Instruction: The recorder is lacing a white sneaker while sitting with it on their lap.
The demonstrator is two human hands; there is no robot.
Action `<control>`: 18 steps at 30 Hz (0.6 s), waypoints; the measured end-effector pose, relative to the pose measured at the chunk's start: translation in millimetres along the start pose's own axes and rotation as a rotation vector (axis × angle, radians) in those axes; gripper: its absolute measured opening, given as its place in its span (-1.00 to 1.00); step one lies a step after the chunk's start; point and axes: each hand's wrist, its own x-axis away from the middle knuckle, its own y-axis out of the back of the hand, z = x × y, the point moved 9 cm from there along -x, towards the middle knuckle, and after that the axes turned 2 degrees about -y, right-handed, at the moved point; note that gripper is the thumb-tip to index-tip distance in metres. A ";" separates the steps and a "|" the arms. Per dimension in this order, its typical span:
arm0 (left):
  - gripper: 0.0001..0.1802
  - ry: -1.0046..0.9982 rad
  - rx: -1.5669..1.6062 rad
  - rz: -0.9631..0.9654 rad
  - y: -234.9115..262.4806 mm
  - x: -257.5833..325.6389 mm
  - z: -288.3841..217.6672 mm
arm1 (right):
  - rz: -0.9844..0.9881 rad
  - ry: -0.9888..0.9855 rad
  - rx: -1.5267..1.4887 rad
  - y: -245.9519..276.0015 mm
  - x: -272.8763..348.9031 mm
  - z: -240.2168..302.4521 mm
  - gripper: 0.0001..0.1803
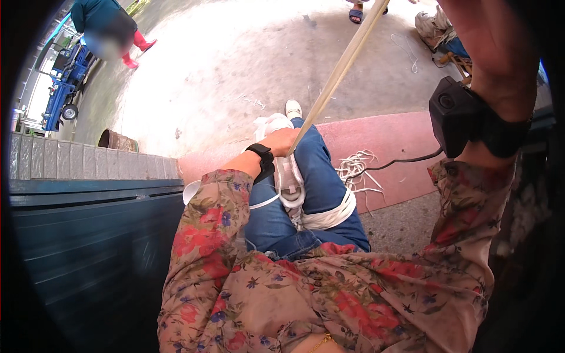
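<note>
A grey and white sneaker (289, 187) is between my thighs, its toe end hidden by my hand. My left hand (280, 141) is closed on the far part of the sneaker. From beside that hand a pale flat lace (336, 75), pulled taut, runs up and right past the top edge. My right hand (479, 29) is raised high at the upper right; its fingers are cut off by the frame, so its hold on the lace cannot be seen. A bundle of white laces (331, 216) lies across my right thigh, with loose ends (360, 170) spilling beside it.
A dark blue metal panel (100, 247) stands close on my left, beside a ribbed grey ledge (94, 157). Beyond are a brown bucket (118, 141), a blue cart (62, 94) and a person in red boots (141, 41). Another person's sandalled foot (355, 15) shows far ahead.
</note>
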 end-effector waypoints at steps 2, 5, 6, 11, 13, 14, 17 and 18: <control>-0.47 -0.028 0.008 -0.037 1.6 -0.5 5.6 | 0.030 0.011 0.009 -5.3 -2.4 3.4 -0.71; -0.54 -0.033 0.168 -0.089 5.0 -2.9 18.7 | 0.070 0.021 0.019 -11.3 -6.7 3.6 -0.71; -0.54 -0.029 0.170 -0.089 3.1 -3.4 22.0 | 0.084 0.023 0.021 -13.5 -8.0 2.6 -0.71; -0.55 -0.038 0.498 -0.353 13.6 -5.8 53.1 | 0.174 0.045 0.037 -25.2 -20.8 4.0 -0.71; -0.63 0.060 0.718 -0.339 3.8 3.6 68.9 | 0.203 0.046 0.049 -28.8 -22.8 4.1 -0.71; -0.69 0.113 0.863 -0.383 6.6 10.6 68.0 | 0.213 0.043 0.057 -29.9 -22.8 3.3 -0.71; -0.72 0.208 1.184 -0.423 -3.2 14.7 81.1 | 0.253 0.046 0.071 -39.1 -25.7 2.6 -0.71; -0.72 0.211 1.185 -0.427 -3.6 19.7 83.9 | 0.268 0.049 0.074 -43.3 -27.2 2.5 -0.71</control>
